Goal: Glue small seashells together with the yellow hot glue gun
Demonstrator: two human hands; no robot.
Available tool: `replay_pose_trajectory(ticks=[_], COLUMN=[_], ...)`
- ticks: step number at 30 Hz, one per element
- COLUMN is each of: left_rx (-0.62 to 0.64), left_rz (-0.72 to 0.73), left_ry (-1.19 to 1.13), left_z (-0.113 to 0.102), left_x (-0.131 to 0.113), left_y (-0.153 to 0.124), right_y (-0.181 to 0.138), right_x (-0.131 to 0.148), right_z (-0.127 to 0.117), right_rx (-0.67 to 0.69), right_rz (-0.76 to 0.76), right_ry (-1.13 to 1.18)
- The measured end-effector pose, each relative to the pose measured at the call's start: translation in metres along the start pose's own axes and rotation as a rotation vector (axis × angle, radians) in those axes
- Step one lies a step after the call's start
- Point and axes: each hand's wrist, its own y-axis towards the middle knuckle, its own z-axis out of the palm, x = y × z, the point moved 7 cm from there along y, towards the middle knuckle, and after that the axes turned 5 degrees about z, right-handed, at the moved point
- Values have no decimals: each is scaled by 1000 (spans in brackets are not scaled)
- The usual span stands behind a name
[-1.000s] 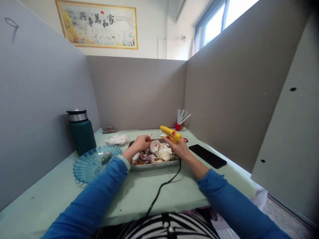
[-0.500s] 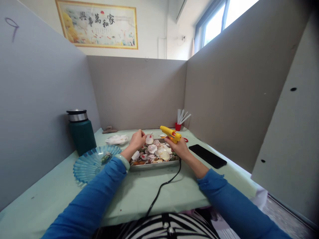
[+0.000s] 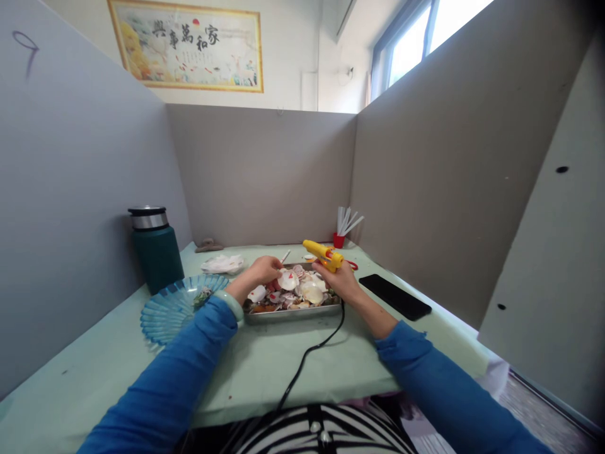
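Observation:
My left hand (image 3: pixel 263 271) reaches over the left back of a metal tray (image 3: pixel 293 315), its fingers closed on the edge of a pale shell (image 3: pixel 288 280) with a small red spot. Beneath and around that shell, the tray is heaped with many shells (image 3: pixel 312 293) in white, pink and brown. A yellow glue gun (image 3: pixel 321 253) is gripped in my right hand (image 3: pixel 343 280) above the tray's right back corner, nozzle pointing to the left. From it a black cord (image 3: pixel 307 356) runs down over the table's front edge. A thin white stick (image 3: pixel 285 256) shows just beyond my left fingers.
To the left stand a teal bottle (image 3: pixel 157 255) and a blue scalloped glass plate (image 3: pixel 163 312) holding a small greenish item. A crumpled white plastic bag (image 3: pixel 222 264) lies behind. On the right are a black phone (image 3: pixel 394 296) and a red cup (image 3: pixel 339 240) of white sticks. Grey partitions (image 3: pixel 265 176) enclose the table.
My left hand has lowered the shell with the red spot toward the heap and tilted its fingers down. My right hand and the glue gun have stayed nearly still.

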Motion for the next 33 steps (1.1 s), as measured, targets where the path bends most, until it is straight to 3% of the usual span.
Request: replay_pose_trajectory(ticks=[3, 8, 9, 13, 18, 26, 33], left_rx=[24, -27, 0, 325, 458, 372, 303], left_rz=[48, 140, 157, 98, 160, 70, 93], left_ry=[115, 524, 551, 563, 558, 367, 405], left_z=[1, -15, -16, 4, 20, 5, -4], left_x=[-4, -18, -21, -18, -13, -3, -2], left_y=[-2, -11, -14, -28, -28, -21, -18], right_y=[0, 1, 1, 1, 0, 0, 0], right_x=[-2, -3, -3, -2, -1, 0, -2], right_z=[0, 0, 0, 0, 0, 0, 0], right_rx=[-5, -6, -3, -6, -2, -1, -2], right_rz=[6, 1, 1, -3, -3, -9, 7], right_ry=[-3, -15, -18, -13, -11, 15, -2])
